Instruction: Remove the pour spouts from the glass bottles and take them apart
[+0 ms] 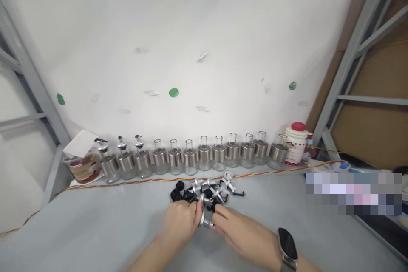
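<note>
My left hand is closed around a silver pour spout, whose flared end sits by the thumb. At the narrow end of the same spout, the fingers of my right hand are pinched together; they partly hide the tip. Just beyond both hands lies a loose pile of more silver pour spouts, mixed with black stoppers and small black levers. Another spout in the pile stands right above my left thumb. A smartwatch is on my right wrist.
Along the wall stands a row of glass bottles with steel sleeves. The three leftmost carry pour spouts; the others have bare necks. A plastic tub is at the left end, a red-lidded white jar at the right. A twisted wire crosses the grey table.
</note>
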{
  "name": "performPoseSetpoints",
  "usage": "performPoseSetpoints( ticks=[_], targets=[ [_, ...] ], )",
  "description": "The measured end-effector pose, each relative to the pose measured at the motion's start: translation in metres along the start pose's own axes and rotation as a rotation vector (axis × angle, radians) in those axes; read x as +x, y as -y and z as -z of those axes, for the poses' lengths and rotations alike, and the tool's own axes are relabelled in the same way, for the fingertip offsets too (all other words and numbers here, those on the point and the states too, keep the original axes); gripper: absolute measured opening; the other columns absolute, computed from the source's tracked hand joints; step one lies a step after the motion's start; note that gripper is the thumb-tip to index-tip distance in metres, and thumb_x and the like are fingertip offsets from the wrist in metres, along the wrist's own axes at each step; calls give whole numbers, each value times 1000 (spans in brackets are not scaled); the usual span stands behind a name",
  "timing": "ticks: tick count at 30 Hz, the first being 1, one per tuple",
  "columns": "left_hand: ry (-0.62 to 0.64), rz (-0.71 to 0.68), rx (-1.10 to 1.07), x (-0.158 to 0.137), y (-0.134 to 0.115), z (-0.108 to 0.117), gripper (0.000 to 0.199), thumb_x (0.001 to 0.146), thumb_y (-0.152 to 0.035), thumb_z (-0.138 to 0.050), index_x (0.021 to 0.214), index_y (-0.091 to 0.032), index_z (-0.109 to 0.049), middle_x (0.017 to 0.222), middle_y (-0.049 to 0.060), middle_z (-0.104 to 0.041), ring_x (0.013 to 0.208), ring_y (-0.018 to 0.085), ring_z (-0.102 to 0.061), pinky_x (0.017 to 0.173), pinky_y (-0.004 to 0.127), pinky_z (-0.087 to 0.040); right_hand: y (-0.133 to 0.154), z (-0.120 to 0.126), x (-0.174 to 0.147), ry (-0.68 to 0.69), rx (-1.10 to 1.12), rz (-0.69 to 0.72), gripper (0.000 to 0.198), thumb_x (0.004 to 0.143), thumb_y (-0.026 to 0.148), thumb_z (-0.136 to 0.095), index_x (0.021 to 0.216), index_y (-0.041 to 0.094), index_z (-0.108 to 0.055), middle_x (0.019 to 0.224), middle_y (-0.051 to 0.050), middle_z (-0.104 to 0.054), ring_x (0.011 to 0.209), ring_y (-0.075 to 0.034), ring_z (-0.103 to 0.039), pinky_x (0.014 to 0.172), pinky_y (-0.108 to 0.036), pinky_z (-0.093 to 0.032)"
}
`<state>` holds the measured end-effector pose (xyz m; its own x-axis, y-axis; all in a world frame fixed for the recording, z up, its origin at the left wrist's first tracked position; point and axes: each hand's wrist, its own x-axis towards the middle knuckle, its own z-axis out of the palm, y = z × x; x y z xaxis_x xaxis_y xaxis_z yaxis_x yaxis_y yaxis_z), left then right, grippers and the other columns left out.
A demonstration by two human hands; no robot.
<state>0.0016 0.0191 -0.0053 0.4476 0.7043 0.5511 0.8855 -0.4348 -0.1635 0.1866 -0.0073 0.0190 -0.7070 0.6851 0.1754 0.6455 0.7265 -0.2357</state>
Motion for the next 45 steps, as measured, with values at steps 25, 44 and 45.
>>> performPoseSetpoints(
  ticks=[25,44,45],
  targets=[
    [199,1018,-1346,9,-9,8,49,78,-54,-23,42,-22,-27,26,-7,-28,26,7,-25,34,20,-22,-20,-4,13,-391,295,-200,22,89,28,-37,82,19,-56,78,-2,-57,76,-16,-52,71,-28,-41],
    [163,960,-1251,1,-23,-5,47,77,-57,-31,51,-19,-41,31,-6,-36,27,10,-36,32,21,-28,11,-27,12,-337,360,-237,57,81,18,-44,133,21,-21,101,-7,-53,83,-18,-54,76,-31,-46],
    [169,952,-1248,1,-24,-7,47,77,-56,-30,51,-19,-41,30,-6,-36,27,10,-36,31,21,-28,12,-29,12,-346,385,-243,59,81,17,-43,134,21,-19,106,-8,-52,86,-18,-54,77,-31,-46]
  ],
)
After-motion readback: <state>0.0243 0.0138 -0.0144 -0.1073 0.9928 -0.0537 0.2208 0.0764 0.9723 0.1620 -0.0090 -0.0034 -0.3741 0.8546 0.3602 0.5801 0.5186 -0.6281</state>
